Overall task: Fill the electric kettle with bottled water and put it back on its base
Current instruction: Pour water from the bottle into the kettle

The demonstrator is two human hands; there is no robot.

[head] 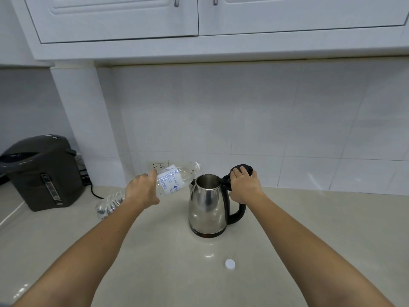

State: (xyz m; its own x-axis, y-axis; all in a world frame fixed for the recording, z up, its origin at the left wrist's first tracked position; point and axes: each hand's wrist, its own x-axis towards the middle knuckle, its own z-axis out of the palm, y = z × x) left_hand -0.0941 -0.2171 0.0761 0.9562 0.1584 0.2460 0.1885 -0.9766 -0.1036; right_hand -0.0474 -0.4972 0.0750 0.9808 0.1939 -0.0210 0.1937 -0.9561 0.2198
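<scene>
A steel electric kettle [208, 209] with a black handle stands on the pale counter, its mouth uncovered. Its black lid [242, 169] is tipped back, and my right hand [244, 185] rests on the lid and the top of the handle. My left hand [142, 190] grips a clear plastic water bottle [174, 180] around its middle. The bottle lies tilted, its uncapped neck raised to the right, just left of the kettle's rim. The bottle's white cap [230, 264] lies on the counter in front of the kettle. No separate base is visible.
A dark grey hot water dispenser [42, 173] stands at the far left with its cords [95, 192] trailing on the counter. A wall socket [158, 166] sits on the tiled wall behind the bottle. White cabinets [199, 18] hang overhead.
</scene>
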